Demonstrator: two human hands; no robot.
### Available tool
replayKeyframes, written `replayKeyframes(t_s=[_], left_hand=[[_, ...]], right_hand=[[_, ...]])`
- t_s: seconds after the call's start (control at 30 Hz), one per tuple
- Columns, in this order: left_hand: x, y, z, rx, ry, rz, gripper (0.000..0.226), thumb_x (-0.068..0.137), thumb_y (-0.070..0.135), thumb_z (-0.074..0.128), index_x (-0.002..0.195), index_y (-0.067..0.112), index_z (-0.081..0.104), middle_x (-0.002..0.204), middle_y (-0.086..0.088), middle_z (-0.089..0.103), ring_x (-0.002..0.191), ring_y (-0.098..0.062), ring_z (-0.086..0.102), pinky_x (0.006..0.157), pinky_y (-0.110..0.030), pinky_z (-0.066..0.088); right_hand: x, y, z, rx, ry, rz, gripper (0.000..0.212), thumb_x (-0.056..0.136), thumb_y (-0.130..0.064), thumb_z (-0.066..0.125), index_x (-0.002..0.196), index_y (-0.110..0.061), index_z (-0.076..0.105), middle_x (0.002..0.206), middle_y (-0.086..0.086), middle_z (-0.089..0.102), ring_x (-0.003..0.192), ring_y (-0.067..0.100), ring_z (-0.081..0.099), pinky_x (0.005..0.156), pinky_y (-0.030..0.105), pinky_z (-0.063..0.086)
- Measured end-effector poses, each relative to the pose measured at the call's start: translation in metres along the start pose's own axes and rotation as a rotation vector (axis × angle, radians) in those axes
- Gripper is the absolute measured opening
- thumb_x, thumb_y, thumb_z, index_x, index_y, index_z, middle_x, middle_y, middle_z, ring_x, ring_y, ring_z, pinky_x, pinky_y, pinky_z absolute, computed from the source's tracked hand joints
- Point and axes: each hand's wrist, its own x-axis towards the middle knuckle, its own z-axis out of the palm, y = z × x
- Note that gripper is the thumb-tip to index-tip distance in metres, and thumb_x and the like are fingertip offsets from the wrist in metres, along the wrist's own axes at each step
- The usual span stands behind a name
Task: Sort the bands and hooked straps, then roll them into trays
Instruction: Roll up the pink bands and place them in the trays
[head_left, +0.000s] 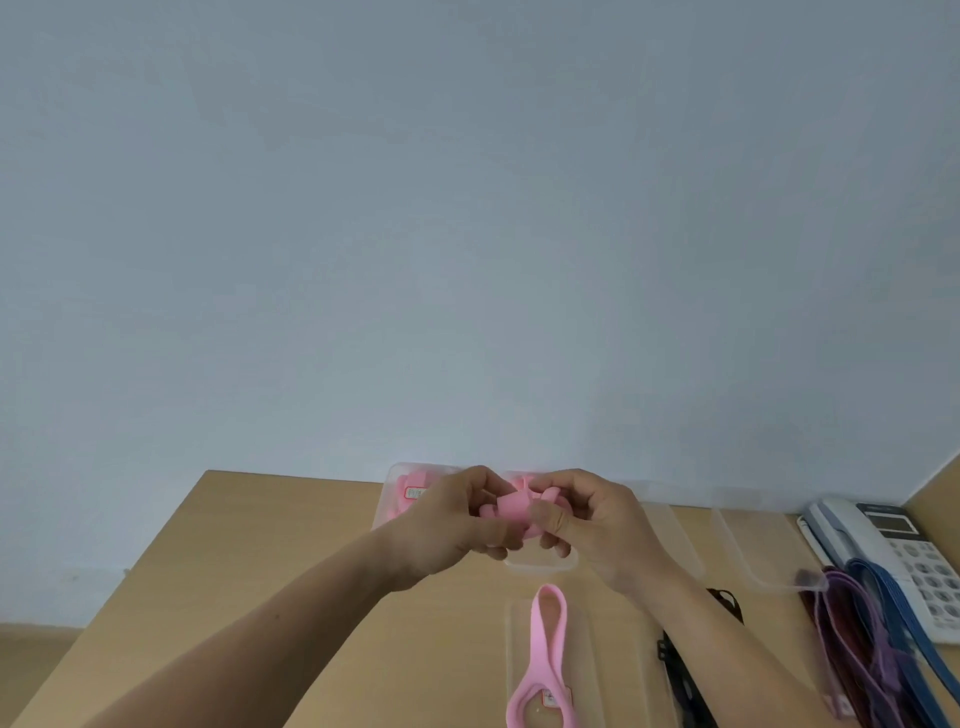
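Both hands meet above the far middle of the wooden table (291, 561). My left hand (457, 525) and my right hand (597, 525) each grip a partly rolled pink band (511, 506) held between them. Behind my left hand a clear tray (387, 499) holds more pink band. Another pink band (545, 654) lies flat on a clear lid in front of me. Purple, maroon and blue straps (872, 639) lie in a heap at the right.
More clear trays (748, 545) stand along the wall to the right. A white desk phone (893, 551) sits at the far right under the straps. A black strap (680, 670) lies beneath my right forearm. A pale wall fills the upper view.
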Motion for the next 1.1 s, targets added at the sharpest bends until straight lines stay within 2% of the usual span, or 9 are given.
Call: replayKeyframes(t_s=[0.1, 0.2, 0.3, 0.47, 0.6, 0.73, 0.9, 1.0, 1.1], left_hand=[[-0.004, -0.004, -0.011, -0.192, -0.039, -0.031, 0.037, 0.080, 0.016, 0.067, 0.110, -0.002, 0.057, 0.084, -0.014, 0.064, 0.079, -0.023, 0.067, 0.072, -0.030, 0.053], [-0.005, -0.007, -0.021, -0.319, -0.049, -0.068, 0.034, 0.088, 0.014, 0.066, 0.115, -0.005, 0.058, 0.093, -0.019, 0.062, 0.077, -0.023, 0.065, 0.071, -0.030, 0.053], [-0.003, -0.010, -0.031, -0.372, -0.038, -0.086, 0.028, 0.095, 0.015, 0.064, 0.115, -0.005, 0.059, 0.085, -0.015, 0.059, 0.074, -0.023, 0.064, 0.066, -0.028, 0.053], [0.002, -0.017, -0.046, -0.450, 0.015, -0.104, 0.054, 0.078, 0.025, 0.075, 0.118, -0.006, 0.056, 0.088, -0.019, 0.059, 0.073, -0.027, 0.065, 0.065, -0.030, 0.054], [0.007, -0.023, -0.053, -0.454, 0.048, -0.097, 0.046, 0.076, 0.023, 0.077, 0.110, -0.001, 0.059, 0.083, -0.015, 0.066, 0.071, -0.027, 0.064, 0.064, -0.031, 0.053], [0.017, -0.026, -0.059, -0.370, -0.018, -0.098, 0.031, 0.090, 0.011, 0.070, 0.115, -0.003, 0.059, 0.079, -0.012, 0.067, 0.071, -0.026, 0.064, 0.064, -0.030, 0.053], [0.035, -0.027, -0.055, -0.144, -0.107, -0.047, 0.030, 0.085, 0.015, 0.077, 0.111, 0.006, 0.065, 0.084, -0.015, 0.070, 0.073, -0.023, 0.067, 0.066, -0.026, 0.055], [0.048, -0.033, -0.046, -0.121, -0.097, -0.049, 0.035, 0.083, 0.019, 0.079, 0.112, 0.008, 0.065, 0.091, -0.024, 0.070, 0.074, -0.024, 0.068, 0.067, -0.027, 0.056], [0.062, -0.039, -0.032, -0.141, -0.059, -0.060, 0.040, 0.084, 0.026, 0.079, 0.115, 0.007, 0.063, 0.098, -0.024, 0.072, 0.074, -0.024, 0.070, 0.067, -0.027, 0.056]], right_hand=[[0.003, 0.004, 0.000, 0.124, -0.063, 0.024, 0.017, 0.092, -0.021, 0.066, 0.105, -0.015, 0.074, 0.086, 0.016, 0.070, 0.068, 0.026, 0.066, 0.059, 0.030, 0.052], [0.007, 0.008, 0.006, 0.165, -0.064, 0.050, 0.021, 0.094, -0.006, 0.060, 0.110, -0.010, 0.072, 0.087, 0.019, 0.070, 0.071, 0.028, 0.066, 0.060, 0.031, 0.052], [0.013, 0.013, 0.021, 0.148, 0.022, 0.037, 0.018, 0.093, 0.000, 0.061, 0.108, -0.003, 0.068, 0.079, 0.019, 0.070, 0.065, 0.026, 0.066, 0.055, 0.028, 0.051], [0.022, 0.022, 0.043, 0.108, 0.159, 0.022, 0.014, 0.092, -0.003, 0.063, 0.106, -0.002, 0.067, 0.074, 0.021, 0.068, 0.054, 0.025, 0.061, 0.047, 0.031, 0.047], [0.024, 0.027, 0.053, 0.027, 0.196, 0.036, 0.011, 0.095, -0.008, 0.062, 0.103, -0.009, 0.068, 0.081, 0.018, 0.069, 0.057, 0.024, 0.064, 0.049, 0.032, 0.047], [0.019, 0.032, 0.049, -0.005, 0.150, 0.054, 0.023, 0.097, -0.011, 0.056, 0.116, -0.015, 0.069, 0.104, 0.012, 0.069, 0.079, 0.020, 0.061, 0.069, 0.035, 0.050], [0.017, 0.033, 0.038, 0.105, 0.104, 0.103, 0.037, 0.087, -0.024, 0.062, 0.121, -0.010, 0.067, 0.081, 0.013, 0.065, 0.073, 0.025, 0.065, 0.064, 0.030, 0.051], [0.025, 0.038, 0.030, 0.036, 0.099, 0.153, 0.023, 0.092, -0.010, 0.065, 0.114, -0.012, 0.072, 0.074, 0.005, 0.064, 0.062, 0.016, 0.061, 0.058, 0.024, 0.049], [0.034, 0.045, 0.017, 0.072, 0.143, 0.186, 0.011, 0.089, -0.011, 0.069, 0.096, -0.012, 0.078, 0.060, -0.002, 0.056, 0.055, 0.014, 0.051, 0.052, 0.024, 0.043]])
